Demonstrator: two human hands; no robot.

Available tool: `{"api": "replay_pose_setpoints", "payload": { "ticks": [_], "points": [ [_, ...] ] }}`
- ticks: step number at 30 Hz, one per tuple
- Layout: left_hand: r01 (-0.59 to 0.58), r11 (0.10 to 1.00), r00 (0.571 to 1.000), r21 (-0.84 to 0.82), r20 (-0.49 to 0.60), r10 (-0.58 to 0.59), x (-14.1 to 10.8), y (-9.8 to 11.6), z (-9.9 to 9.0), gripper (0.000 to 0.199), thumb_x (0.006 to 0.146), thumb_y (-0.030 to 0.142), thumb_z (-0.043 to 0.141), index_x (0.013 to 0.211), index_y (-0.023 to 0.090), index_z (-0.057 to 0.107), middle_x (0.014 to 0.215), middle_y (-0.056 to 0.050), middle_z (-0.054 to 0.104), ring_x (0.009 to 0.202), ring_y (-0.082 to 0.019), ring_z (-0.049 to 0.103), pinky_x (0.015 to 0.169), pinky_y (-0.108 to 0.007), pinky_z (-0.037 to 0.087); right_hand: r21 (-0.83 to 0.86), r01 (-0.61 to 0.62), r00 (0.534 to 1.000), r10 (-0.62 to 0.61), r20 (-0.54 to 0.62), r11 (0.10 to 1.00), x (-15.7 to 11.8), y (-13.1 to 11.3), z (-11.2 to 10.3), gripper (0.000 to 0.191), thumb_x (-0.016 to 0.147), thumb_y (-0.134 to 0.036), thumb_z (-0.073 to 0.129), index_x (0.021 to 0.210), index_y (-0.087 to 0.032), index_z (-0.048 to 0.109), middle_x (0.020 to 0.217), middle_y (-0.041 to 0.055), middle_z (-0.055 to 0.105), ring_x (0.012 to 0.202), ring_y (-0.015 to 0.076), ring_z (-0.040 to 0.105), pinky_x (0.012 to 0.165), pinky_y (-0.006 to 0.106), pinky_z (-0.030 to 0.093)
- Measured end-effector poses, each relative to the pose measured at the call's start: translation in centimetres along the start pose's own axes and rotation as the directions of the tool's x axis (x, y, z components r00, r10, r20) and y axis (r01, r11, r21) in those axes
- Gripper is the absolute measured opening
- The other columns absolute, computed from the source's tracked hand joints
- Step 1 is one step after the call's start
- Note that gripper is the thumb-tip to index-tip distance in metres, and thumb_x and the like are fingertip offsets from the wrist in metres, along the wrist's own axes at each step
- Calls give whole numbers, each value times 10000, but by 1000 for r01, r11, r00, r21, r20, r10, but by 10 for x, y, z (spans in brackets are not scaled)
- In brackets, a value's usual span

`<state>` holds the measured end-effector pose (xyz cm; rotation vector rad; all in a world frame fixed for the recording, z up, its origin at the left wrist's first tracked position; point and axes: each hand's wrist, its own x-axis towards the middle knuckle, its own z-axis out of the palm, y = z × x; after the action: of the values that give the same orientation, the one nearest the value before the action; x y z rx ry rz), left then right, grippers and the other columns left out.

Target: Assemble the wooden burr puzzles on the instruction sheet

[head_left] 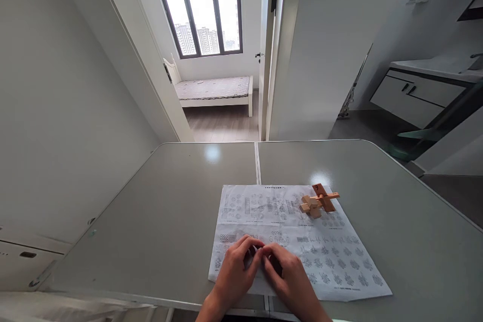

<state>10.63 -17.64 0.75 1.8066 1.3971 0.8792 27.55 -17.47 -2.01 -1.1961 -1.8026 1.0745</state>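
Note:
My left hand [241,264] and my right hand [286,271] meet over the lower left part of a large printed sheet [332,282]. Thumbs and fingertips of both are bent and pinched together, touching at the middle. What they hold, if anything, is hidden behind the fingers. Rows of small line diagrams cover the sheet, which is creased from folding. On its upper right part rests an orange-brown wooden piece of crossed slats [327,200]. Against it sits a lighter wooden interlocking block puzzle [311,207]. Both wooden things are apart from my hands.
The sheet lies on a grey-green table [162,221] with a seam down its middle and cut far corners. Past the far edge, an open door [265,50] leads to a room with a bed [215,89] and a window. To the right stands a white cabinet [415,91].

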Motion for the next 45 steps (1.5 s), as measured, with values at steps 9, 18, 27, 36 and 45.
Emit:
{"api": "replay_pose_setpoints", "payload": {
  "ticks": [9,18,27,36,45],
  "points": [
    [-4,1000,1000,-12,6,4,1,1,0,152,1023,311,569,990,232,694,947,-23,739,821,-165,678,794,-277,531,14,11,1000,-11,-6,1000,-1,1,1,238,1043,-339,482,970,-216,672,893,58,733,798,213,694,725,282,506],
    [-5,1000,1000,-9,7,5,1,0,-1,201,1028,360,550,992,232,700,940,-40,740,812,-178,679,792,-289,547,19,7,1000,-7,5,1000,0,2,1,290,1049,-389,459,978,-210,676,895,78,732,806,224,691,743,299,523],
    [-3,1000,1000,-3,5,3,0,-2,0,195,1028,349,550,995,231,702,947,-39,741,813,-176,675,784,-290,544,1,7,1000,-7,-6,1000,0,-1,1,257,1041,-345,478,974,-209,685,883,66,737,794,212,698,727,285,527],
    [-6,1000,1000,2,1,6,1,-2,1,175,1027,333,560,992,230,697,935,-32,736,806,-172,673,773,-280,531,3,10,1000,-10,-14,1000,0,0,0,280,1038,-388,490,959,-214,695,872,62,738,775,212,699,722,285,534],
    [10,999,1000,45,6,-11,-2,-6,3,150,1025,295,552,1016,236,690,940,-21,719,802,-163,666,780,-275,515,313,-153,988,155,19,937,15,6,-27,415,985,-587,546,984,-189,665,744,23,656,622,176,595,589,278,494]
  ]
}}
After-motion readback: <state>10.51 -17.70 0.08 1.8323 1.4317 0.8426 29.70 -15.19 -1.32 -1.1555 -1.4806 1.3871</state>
